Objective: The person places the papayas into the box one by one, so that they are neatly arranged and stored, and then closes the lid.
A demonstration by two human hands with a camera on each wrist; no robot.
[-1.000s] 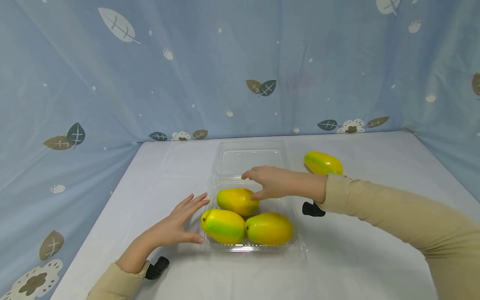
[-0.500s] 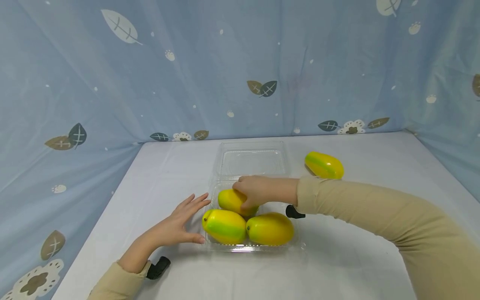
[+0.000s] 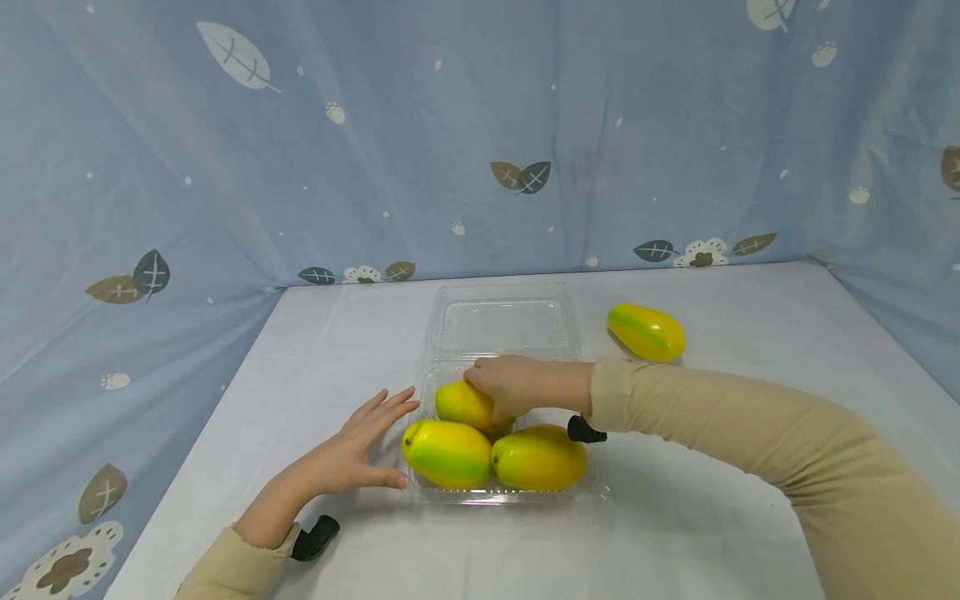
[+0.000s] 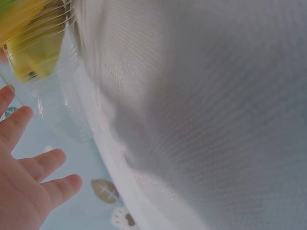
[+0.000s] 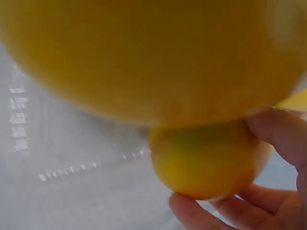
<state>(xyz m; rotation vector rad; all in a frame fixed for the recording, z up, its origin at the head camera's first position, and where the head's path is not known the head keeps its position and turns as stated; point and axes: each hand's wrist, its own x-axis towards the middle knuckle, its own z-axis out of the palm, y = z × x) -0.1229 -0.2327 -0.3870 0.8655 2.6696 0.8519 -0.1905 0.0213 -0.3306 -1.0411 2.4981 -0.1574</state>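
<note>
The right hand pinches the rear yellow oval fruit in a clear plastic box; the left hand is spread beside it.

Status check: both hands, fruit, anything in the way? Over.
Right hand grips rear fruit in clear tray. Left hand alongside, holding nothing. Possible obstacles: front-left fruit, front-right fruit.

Seeing blue fabric behind the desk and down both its sides, spotting printed leaves above its back edge, a printed white flower left of it!
</note>
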